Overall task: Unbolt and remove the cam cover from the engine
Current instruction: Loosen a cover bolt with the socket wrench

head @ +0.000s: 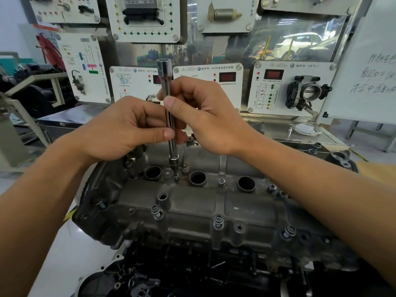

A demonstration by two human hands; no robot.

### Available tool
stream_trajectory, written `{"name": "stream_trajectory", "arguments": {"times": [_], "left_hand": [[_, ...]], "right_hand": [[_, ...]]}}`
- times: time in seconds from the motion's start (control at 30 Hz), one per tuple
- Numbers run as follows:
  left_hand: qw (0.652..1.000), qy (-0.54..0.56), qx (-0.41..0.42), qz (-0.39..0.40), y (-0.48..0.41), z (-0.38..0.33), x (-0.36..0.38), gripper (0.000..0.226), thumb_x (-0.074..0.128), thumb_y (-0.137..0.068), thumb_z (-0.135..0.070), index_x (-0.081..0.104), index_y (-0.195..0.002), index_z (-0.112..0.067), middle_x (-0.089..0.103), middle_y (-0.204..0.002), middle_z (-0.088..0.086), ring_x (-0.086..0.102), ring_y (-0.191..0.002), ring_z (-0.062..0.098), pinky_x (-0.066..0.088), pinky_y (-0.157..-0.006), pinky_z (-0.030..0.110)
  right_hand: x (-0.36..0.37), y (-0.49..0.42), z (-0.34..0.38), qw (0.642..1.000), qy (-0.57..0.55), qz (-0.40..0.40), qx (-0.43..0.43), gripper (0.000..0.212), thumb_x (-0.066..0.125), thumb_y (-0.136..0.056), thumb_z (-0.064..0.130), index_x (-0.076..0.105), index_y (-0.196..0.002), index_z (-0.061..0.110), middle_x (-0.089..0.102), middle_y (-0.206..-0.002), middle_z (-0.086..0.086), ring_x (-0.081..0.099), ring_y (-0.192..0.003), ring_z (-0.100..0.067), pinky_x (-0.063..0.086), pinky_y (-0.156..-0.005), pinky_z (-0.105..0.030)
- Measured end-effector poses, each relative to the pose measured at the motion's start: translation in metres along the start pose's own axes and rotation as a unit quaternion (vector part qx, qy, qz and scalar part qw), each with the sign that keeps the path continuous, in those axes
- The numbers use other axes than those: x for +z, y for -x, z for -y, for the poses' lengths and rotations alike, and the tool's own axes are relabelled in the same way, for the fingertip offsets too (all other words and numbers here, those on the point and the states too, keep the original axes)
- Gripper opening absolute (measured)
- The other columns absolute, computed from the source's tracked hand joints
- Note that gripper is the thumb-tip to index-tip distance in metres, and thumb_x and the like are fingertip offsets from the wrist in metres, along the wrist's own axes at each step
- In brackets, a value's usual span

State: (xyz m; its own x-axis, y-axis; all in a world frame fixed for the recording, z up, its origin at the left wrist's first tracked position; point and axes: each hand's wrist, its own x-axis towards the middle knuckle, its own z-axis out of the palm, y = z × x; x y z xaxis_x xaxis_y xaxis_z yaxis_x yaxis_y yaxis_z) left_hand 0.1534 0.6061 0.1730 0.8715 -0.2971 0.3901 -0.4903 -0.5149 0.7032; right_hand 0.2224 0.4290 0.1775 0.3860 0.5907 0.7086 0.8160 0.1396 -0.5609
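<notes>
- Okay, cam cover (192, 202) fills lower centre of frame, grey, sitting on the engine (192, 266), three open plug wells (198, 177) along its top.
- Training panels (214, 82) across upper frame behind; whiteboard (368, 61) at right edge.
- Left hand (120, 129) centre-left, fingers curled, thumb and fingers pinching socket extension (172, 146) mid-shaft.
- Right hand (205, 118) at centre, above the left, thumb and forefinger pinching the same shaft higher up.
- Socket extension near upright, top end free above both hands, lower tip on a bolt (176, 178) between the two left wells.
- Raised bolts (218, 220) along cover's near edge.
</notes>
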Motion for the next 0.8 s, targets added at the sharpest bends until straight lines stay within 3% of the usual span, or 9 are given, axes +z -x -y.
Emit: {"name": "stream_trajectory", "arguments": {"times": [0.1, 0.2, 0.27, 0.33, 0.47, 0.53, 0.6, 0.7, 0.8], "left_hand": [[0.999, -0.016, 0.0, -0.044, -0.0017, 0.0005, 0.0033, 0.034, 0.073, -0.077, -0.027, 0.071, -0.102, -0.005, 0.078, -0.094, 0.01, 0.074, -0.095, 0.027, 0.056, -0.094, 0.044], [0.997, -0.031, 0.009, -0.074, -0.0034, -0.0018, 0.0065, 0.033, 0.084, -0.075, -0.045, 0.073, -0.095, -0.021, 0.068, -0.091, 0.032, 0.063, -0.09, 0.054, 0.047, -0.089, 0.07], [0.996, -0.033, 0.005, -0.082, -0.0039, -0.002, 0.0061, 0.041, 0.083, -0.068, -0.055, 0.073, -0.095, -0.025, 0.063, -0.092, 0.038, 0.059, -0.087, 0.058, 0.045, -0.085, 0.073], [0.996, -0.035, 0.012, -0.076, -0.0046, -0.0019, 0.0057, 0.046, 0.082, -0.066, -0.056, 0.073, -0.098, -0.024, 0.064, -0.093, 0.037, 0.059, -0.087, 0.056, 0.046, -0.086, 0.071], [0.998, -0.025, 0.029, -0.059, -0.0058, -0.0002, 0.0057, 0.036, 0.082, -0.066, -0.055, 0.074, -0.093, -0.031, 0.066, -0.091, 0.035, 0.062, -0.084, 0.052, 0.05, -0.084, 0.066], [0.998, -0.033, 0.036, -0.046, -0.0047, 0.0017, 0.004, 0.027, 0.081, -0.071, -0.054, 0.074, -0.091, -0.037, 0.075, -0.087, 0.01, 0.071, -0.083, 0.029, 0.059, -0.081, 0.038], [0.998, -0.036, 0.036, -0.022, -0.0047, 0.0027, 0.0035, 0.014, 0.076, -0.082, -0.036, 0.074, -0.095, -0.032, 0.077, -0.091, -0.007, 0.072, -0.088, 0.005, 0.052, -0.081, 0.015], [1.0, -0.021, 0.019, 0.012, -0.0039, 0.0043, -0.0009, 0.018, 0.062, -0.087, -0.018, 0.071, -0.102, -0.017, 0.078, -0.099, -0.005, 0.072, -0.097, 0.005, 0.05, -0.085, 0.012], [0.999, -0.021, 0.004, 0.03, -0.0037, 0.0028, -0.0018, 0.016, 0.062, -0.09, -0.023, 0.071, -0.102, -0.017, 0.078, -0.1, -0.005, 0.071, -0.098, 0.005, 0.05, -0.086, 0.012]], "right_hand": [[0.0034, 0.0007, 0.0003, 1.0, 0.003, -0.028, 0.001, 0.012, 0.057, -0.096, 0.011, 0.062, -0.1, 0.001, 0.057, -0.062, -0.018, 0.056, -0.051, -0.021, 0.048, -0.05, -0.032], [0.0065, -0.0004, 0.0012, 0.997, 0.003, -0.079, 0.012, 0.01, 0.072, -0.09, 0.017, 0.062, -0.092, 0.013, 0.054, -0.053, 0.004, 0.047, -0.045, -0.003, 0.039, -0.049, -0.015], [0.007, -0.0005, 0.0024, 0.996, 0.005, -0.091, 0.02, 0.013, 0.077, -0.086, 0.017, 0.065, -0.087, 0.011, 0.057, -0.05, -0.005, 0.048, -0.044, -0.006, 0.039, -0.047, -0.017], [0.007, -0.0005, 0.0041, 0.995, 0.008, -0.093, 0.024, 0.015, 0.078, -0.085, 0.017, 0.067, -0.083, 0.009, 0.059, -0.053, -0.016, 0.047, -0.044, -0.01, 0.039, -0.046, -0.021], [0.0069, 0.0, 0.0064, 0.996, 0.027, -0.079, 0.024, 0.012, 0.075, -0.088, 0.016, 0.066, -0.085, 0.008, 0.056, -0.053, -0.001, 0.049, -0.045, -0.003, 0.041, -0.049, -0.016], [0.0071, 0.0007, 0.0067, 0.998, 0.041, -0.054, 0.021, 0.009, 0.069, -0.092, 0.015, 0.065, -0.088, 0.008, 0.057, -0.054, -0.001, 0.052, -0.045, -0.004, 0.042, -0.052, -0.016], [0.0072, 0.0011, 0.0066, 0.998, 0.052, -0.038, 0.028, 0.007, 0.063, -0.096, 0.013, 0.065, -0.091, 0.008, 0.059, -0.055, -0.005, 0.054, -0.047, -0.013, 0.044, -0.054, -0.02], [0.0075, 0.0005, 0.0061, 0.998, 0.035, -0.03, 0.05, 0.008, 0.058, -0.099, 0.012, 0.063, -0.094, 0.008, 0.057, -0.055, -0.008, 0.054, -0.046, -0.018, 0.042, -0.055, -0.024], [0.0062, 0.0008, 0.0061, 0.998, 0.023, -0.03, 0.053, 0.008, 0.06, -0.098, 0.012, 0.063, -0.093, 0.007, 0.058, -0.052, -0.005, 0.057, -0.042, -0.019, 0.044, -0.051, -0.024]]}}
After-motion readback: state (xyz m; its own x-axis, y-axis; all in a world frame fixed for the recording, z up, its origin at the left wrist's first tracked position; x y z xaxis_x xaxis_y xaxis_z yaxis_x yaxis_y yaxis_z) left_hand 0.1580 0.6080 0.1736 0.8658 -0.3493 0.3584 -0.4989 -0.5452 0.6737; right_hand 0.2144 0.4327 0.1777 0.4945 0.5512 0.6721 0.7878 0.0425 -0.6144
